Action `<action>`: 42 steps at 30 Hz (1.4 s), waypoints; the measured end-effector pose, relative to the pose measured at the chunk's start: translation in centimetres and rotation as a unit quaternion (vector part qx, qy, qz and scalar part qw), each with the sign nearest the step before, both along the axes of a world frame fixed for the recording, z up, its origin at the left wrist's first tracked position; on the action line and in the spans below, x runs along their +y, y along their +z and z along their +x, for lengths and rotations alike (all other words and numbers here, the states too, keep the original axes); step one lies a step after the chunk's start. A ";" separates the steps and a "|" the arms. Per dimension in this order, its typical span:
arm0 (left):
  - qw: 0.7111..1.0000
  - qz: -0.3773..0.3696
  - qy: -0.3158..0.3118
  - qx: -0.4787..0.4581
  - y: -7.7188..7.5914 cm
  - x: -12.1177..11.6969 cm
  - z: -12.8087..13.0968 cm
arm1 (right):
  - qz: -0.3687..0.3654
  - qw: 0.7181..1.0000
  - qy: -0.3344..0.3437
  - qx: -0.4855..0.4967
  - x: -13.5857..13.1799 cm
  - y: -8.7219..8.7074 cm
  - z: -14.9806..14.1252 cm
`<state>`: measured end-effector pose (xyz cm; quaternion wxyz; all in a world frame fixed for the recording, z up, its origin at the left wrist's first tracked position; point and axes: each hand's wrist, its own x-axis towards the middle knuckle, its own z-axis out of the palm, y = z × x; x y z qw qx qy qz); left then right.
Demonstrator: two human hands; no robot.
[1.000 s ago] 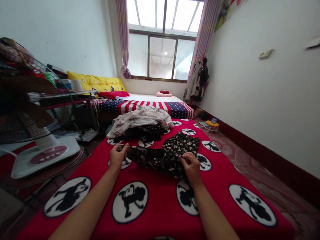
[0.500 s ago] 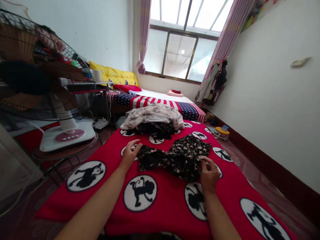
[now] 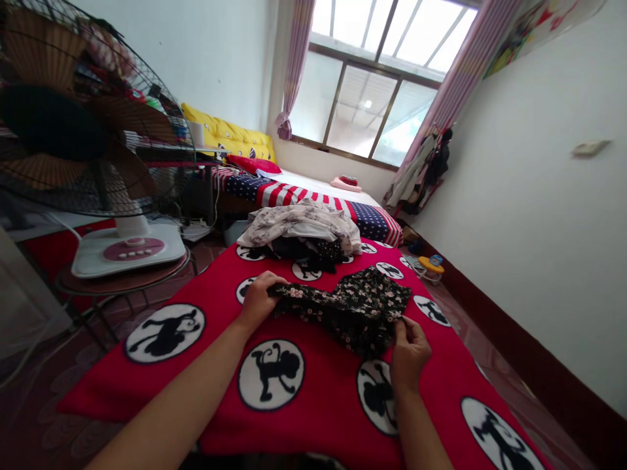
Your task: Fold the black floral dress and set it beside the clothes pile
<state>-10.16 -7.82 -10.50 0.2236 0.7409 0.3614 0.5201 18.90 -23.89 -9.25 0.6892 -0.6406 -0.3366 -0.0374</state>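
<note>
A black floral garment (image 3: pixel 343 310) lies partly bunched on a red blanket (image 3: pixel 337 405) printed with monkeys in white circles. My left hand (image 3: pixel 261 297) is closed on the garment's left end, fingers pinching the cloth. At its right edge, my right hand (image 3: pixel 410 343) pinches the fabric between thumb and fingers. Between the hands the near edge is stretched, while the far part spreads flat on the blanket. Beyond it sits a heap of clothes (image 3: pixel 304 225), pale floral cloth on top and black cloth beneath.
An electric fan (image 3: pixel 130 251) stands on a round stool (image 3: pixel 122 281) to the left. Behind the clothes is a bed with a stars-and-stripes cover (image 3: pixel 304 196). A small yellow stool (image 3: pixel 431 264) stands by the right wall, near hanging clothes (image 3: pixel 421 170).
My left hand has closed on the garment's left end. The near edge between my hands is now lifted and pulled straighter. The view has tilted slightly.
</note>
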 end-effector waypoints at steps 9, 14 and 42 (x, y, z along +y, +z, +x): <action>0.932 -0.217 0.091 -0.276 -0.8 3.0 -4.0 | -0.209 0.821 0.527 -0.067 -2.2 3.3 -12.9; 0.908 -0.264 0.060 -0.320 -0.6 2.5 -3.8 | -0.237 0.919 0.299 -0.103 4.8 3.7 -6.1; 0.882 -0.283 -0.161 -0.340 3.4 -3.5 -0.1 | 0.184 0.982 -0.028 -0.036 -1.5 6.5 4.3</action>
